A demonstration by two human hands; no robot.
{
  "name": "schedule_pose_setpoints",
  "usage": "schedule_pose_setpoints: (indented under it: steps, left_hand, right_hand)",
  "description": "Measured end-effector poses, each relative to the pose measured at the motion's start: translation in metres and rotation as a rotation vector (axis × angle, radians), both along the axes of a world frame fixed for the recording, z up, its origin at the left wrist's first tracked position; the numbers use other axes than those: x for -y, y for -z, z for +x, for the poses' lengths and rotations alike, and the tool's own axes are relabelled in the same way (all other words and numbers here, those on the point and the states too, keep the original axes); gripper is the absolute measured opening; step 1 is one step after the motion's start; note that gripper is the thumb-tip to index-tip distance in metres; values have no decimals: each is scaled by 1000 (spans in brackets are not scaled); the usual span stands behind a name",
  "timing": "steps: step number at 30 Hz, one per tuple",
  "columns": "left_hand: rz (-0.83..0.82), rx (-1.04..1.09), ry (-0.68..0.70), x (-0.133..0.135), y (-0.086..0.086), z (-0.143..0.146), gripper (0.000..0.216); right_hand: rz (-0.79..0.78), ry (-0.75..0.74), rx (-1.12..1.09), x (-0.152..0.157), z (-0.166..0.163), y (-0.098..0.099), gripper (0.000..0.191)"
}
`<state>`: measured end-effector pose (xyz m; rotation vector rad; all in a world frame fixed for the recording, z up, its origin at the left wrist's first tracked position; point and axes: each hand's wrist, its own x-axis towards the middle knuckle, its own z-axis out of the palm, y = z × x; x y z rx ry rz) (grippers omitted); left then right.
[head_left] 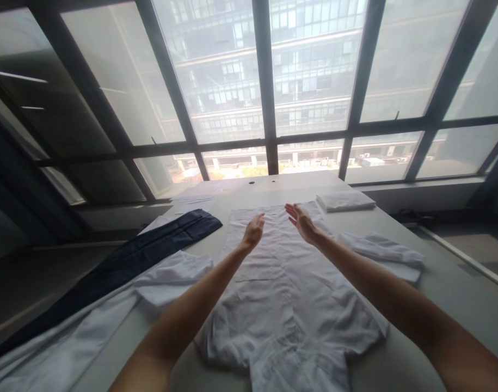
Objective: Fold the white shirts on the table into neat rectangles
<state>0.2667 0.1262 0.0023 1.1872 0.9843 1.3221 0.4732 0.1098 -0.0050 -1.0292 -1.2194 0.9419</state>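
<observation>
A white short-sleeved shirt lies spread flat on the grey table, collar towards me and hem towards the window. Both my arms reach out over it. My left hand hovers above the shirt's far part, fingers loosely curled, holding nothing. My right hand is just to its right, palm turned inward with fingers stretched out and empty. Neither hand grips the cloth.
A dark navy garment lies along the table's left side over white cloth. A folded white garment sits at the far right, another crumpled white one nearer right. Large windows stand beyond the table.
</observation>
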Motion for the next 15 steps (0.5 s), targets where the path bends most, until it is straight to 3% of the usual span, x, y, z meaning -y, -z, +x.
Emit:
schedule_pose_setpoints:
  steps: [2,4,9,15]
  left_hand:
    - [-51,128,-53,-18,-6,33,22]
    - [-101,244,-87,-30,-5,56,29]
    - [-285,484,-85,-37,23,70,40]
    - [-373,663,-97,-45,43,49,55]
  right_hand:
    - [-99,-30,-468,-22,-31,-4,42]
    - [-180,-21,-711,-36,-52,0,35]
    - [-301,35,-858,-50,-60,29,37]
    - [-371,96,-935,-57,3,47,32]
